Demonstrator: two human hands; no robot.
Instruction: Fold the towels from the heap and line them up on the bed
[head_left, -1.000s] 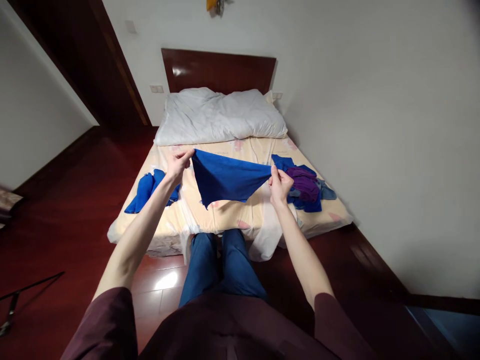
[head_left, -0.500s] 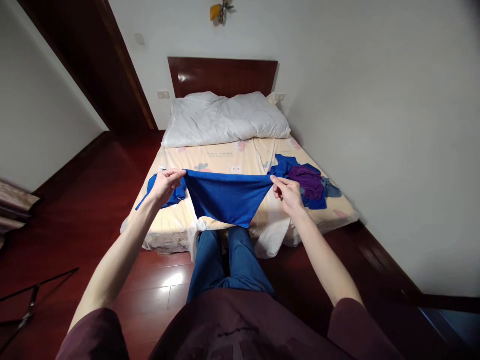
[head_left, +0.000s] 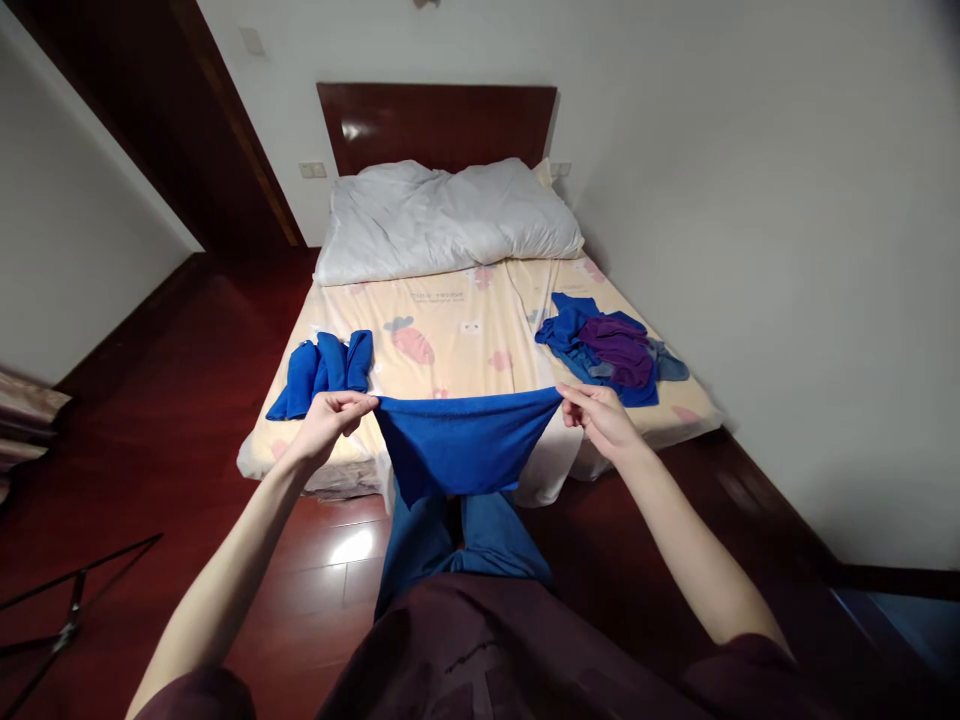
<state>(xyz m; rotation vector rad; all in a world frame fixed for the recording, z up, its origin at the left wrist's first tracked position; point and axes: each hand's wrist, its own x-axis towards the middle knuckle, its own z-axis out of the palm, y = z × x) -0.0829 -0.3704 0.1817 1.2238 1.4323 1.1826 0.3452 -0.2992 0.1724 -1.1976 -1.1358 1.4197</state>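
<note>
A blue cloth [head_left: 465, 440] hangs stretched between my two hands, over the near edge of the bed and my knees. My left hand [head_left: 334, 418] pinches its upper left corner, and my right hand [head_left: 598, 415] pinches the upper right corner. Beyond my left hand, several rolled or folded blue cloths [head_left: 330, 365] lie side by side on the bed. A loose pile of blue cloths with a purple cloth [head_left: 619, 350] on top lies on the bed beyond my right hand.
The bed [head_left: 450, 340] has a patterned yellow sheet, a white quilt [head_left: 442, 220] and a dark wooden headboard [head_left: 442, 125]. A wall stands along the right. On the floor at lower left is a black metal stand [head_left: 71, 605].
Both hands have moved lower and slightly apart with the blue cloth, which hangs nearer my body. The view has tilted down, and the blue cloths at the left show more fully.
</note>
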